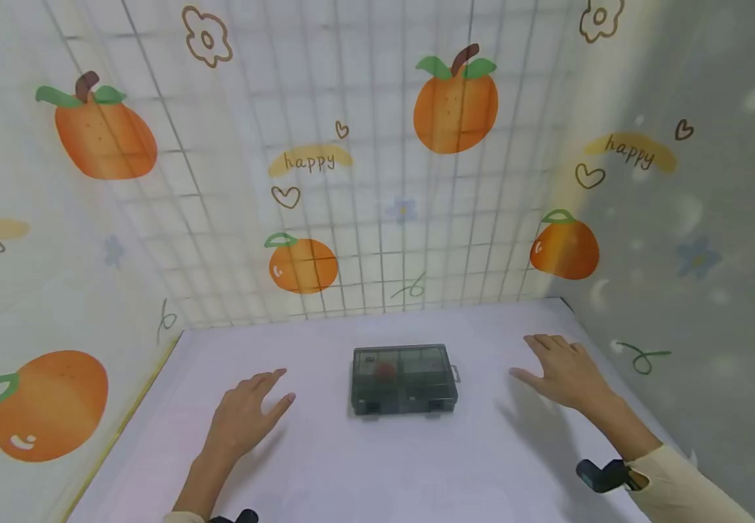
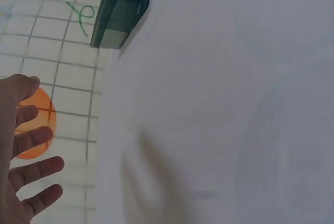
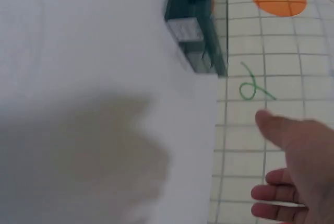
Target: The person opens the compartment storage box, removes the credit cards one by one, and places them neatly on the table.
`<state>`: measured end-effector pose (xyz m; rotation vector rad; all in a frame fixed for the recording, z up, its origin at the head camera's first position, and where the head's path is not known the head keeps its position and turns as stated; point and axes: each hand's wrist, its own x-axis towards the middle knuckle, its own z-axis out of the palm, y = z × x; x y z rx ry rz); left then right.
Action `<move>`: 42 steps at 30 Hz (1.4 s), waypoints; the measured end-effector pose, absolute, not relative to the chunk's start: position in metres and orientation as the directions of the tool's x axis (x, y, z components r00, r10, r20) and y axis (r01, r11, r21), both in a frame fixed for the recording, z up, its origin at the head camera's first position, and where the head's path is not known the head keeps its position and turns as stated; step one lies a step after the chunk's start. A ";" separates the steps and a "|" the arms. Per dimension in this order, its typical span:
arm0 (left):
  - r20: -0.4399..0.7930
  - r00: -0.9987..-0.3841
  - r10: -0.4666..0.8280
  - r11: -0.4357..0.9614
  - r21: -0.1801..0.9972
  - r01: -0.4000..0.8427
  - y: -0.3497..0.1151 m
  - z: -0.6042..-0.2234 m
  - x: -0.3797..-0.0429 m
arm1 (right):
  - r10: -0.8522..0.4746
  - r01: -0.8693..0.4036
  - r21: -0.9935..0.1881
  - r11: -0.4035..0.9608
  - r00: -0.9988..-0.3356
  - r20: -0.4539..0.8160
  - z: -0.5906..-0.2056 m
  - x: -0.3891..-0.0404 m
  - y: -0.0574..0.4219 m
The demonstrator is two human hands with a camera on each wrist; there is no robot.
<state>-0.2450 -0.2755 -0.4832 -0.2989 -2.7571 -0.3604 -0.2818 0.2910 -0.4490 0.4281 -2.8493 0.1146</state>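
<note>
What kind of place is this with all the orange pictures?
Maybe a little screened-off work corner, though I can't see the whole room. Fruit-patterned sheets hang behind and beside a white table, and a dark see-through box sits on it.

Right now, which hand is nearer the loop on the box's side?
Right. The right hand is apart from the loop, on its side of the box; the left hand is past the opposite side.

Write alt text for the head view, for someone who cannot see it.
A closed, translucent dark green compartment box lies on a white table between a person's left grip and right grip, neither touching it. Behind is a sheet printed with orange fruit.
</note>
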 end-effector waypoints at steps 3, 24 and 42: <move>0.384 -0.910 0.155 0.906 0.312 0.285 -0.252 -0.490 -0.253 | -0.229 -0.275 -0.129 0.953 -0.930 0.287 -0.451 -0.274 0.280; 0.426 -0.901 0.076 0.576 0.719 0.389 -0.184 -0.551 -0.284 | -0.035 -0.084 -0.644 0.760 -0.995 0.089 -0.493 -0.262 0.205; 0.368 -0.920 0.137 0.564 0.734 0.378 -0.178 -0.568 -0.285 | 0.010 0.105 -0.853 0.511 -0.993 -0.116 -0.525 -0.257 0.164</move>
